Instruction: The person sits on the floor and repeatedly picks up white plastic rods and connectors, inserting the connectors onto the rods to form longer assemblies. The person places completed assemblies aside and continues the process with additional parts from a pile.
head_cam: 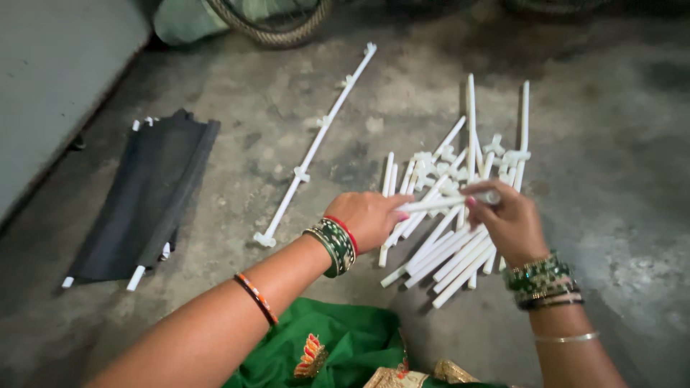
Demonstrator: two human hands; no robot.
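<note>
Green cloth (338,345) with gold and orange embroidery lies closest to the lens, at the bottom edge, draped over the person's lap. Above it both forearms reach out over a rough grey concrete floor (237,154). Each wrist carries a stack of green and gold bangles, and a thin orange band sits further up the left forearm.

One white plastic tube (449,202) is held nearly level between the two hands, just above the heap. On the left hand (370,218), the fingers are curled together around the tube's near end. On the right hand (507,219), the fingers are pinched on the tube's far end, thumb on top.

Under and beyond the hands lies a loose pile of white tubes (449,244), fanned out on the floor, with small white connector pieces (438,164) scattered among the upper ends.

Well apart to the left of the pile, a long white rod (316,144) with several clips along it lies slantwise on the floor. Further left sits a folded black fabric panel (147,197) with white tube ends poking out of its edges.
</note>
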